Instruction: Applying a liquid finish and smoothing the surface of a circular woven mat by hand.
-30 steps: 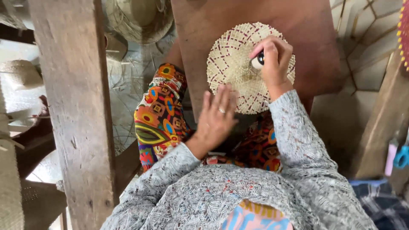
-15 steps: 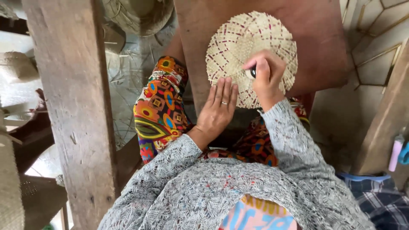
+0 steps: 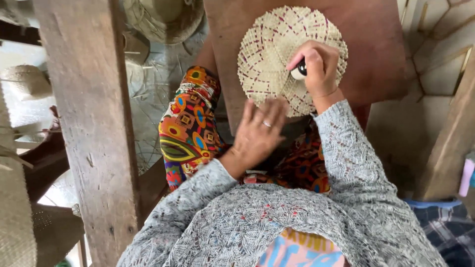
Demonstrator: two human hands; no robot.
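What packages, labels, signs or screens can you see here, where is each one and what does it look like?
Printed shirt front: bottom centre, under the grey knit cardigan; pink and pale blue with yellow lettering, partly hidden.
Pink bottle or tube: right edge beside the wooden post, slim and upright; no label can be made out.
No signs or screens in view; the woven straw disc and the small smooth object in the right hand carry no label.

Rough wooden post (image 3: 86, 123) at left, woven straw hats (image 3: 163, 17) above, brown board (image 3: 376, 44), patterned colourful skirt (image 3: 190, 131).
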